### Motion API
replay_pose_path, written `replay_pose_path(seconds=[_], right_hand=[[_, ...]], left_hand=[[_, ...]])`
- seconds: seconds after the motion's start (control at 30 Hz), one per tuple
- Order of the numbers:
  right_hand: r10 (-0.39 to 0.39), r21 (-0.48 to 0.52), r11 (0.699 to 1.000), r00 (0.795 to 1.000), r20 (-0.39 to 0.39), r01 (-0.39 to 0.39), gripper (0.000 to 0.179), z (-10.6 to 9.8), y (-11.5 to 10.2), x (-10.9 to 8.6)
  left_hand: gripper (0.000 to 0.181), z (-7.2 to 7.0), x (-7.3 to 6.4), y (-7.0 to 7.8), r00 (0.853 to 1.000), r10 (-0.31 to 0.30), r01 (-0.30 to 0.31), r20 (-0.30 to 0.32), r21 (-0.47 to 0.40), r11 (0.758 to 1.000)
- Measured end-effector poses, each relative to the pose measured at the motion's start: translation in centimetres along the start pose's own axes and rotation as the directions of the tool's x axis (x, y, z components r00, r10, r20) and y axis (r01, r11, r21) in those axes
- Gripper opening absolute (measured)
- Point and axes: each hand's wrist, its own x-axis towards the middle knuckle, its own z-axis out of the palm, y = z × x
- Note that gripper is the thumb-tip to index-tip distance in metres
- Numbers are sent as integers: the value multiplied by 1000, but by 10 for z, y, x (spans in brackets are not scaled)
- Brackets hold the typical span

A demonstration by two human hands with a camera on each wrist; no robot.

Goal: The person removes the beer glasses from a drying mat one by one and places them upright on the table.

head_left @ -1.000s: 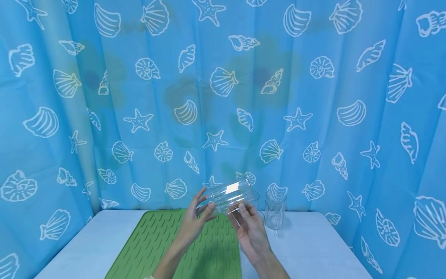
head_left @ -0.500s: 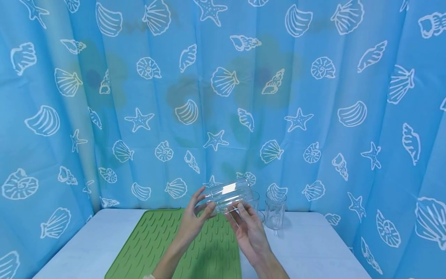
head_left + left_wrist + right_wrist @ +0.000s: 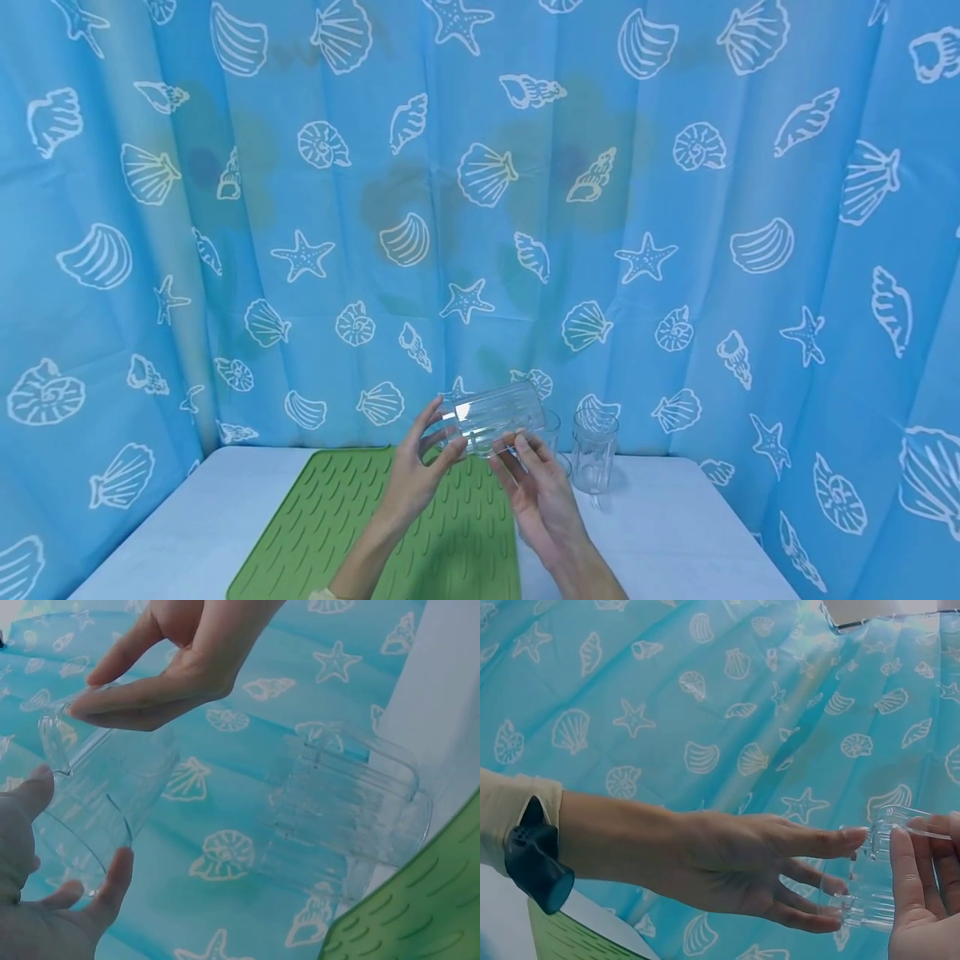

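A clear glass mug (image 3: 495, 417) is held in the air on its side, slightly tilted, above the far part of a green ridged mat (image 3: 360, 517). My left hand (image 3: 416, 471) grips one end of it, thumb and fingers spread around the glass in the left wrist view. My right hand (image 3: 543, 500) pinches the mug's handle (image 3: 911, 817), which shows best in the right wrist view. Inside, the mug looks clear. Behind my right hand stand more clear glass mugs (image 3: 595, 454), upright on the white table; one is partly hidden by the held mug and hand.
The mat covers the left and middle of the white table (image 3: 660, 525). A blue curtain (image 3: 480, 250) with white shells and starfish hangs behind and at both sides. The standing mugs (image 3: 337, 810) are close together at the mat's far right corner.
Both hands stay almost in place on the mug. The bright reflection on the glass has shifted toward its left end, and the head view has moved slightly.
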Motion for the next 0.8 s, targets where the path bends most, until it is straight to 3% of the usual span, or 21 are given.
replay_pose_path(seconds=[0.3,0.47,0.67,0.73,0.8], right_hand=[[-9,-190,982,1000,-16,6,6,-4,-7,2],[-19,-360,933,993,-115,-24,15,-8,-13,4],[-136,-596,803,971,-196,-8,42,-10,-20,6],[-186,-666,746,965,-185,17,45,-9,-22,6],[-250,-750,660,955,-161,47,45,-7,-23,5]], left_hand=[[72,-1,-1,4,999,20,-19,-46,36,999],[71,-3,-1,6,997,29,-27,-66,35,999],[66,-6,0,8,995,44,-43,-89,18,999],[65,-6,0,9,994,50,-47,-96,34,998],[64,-6,0,10,994,59,-53,-96,63,997]])
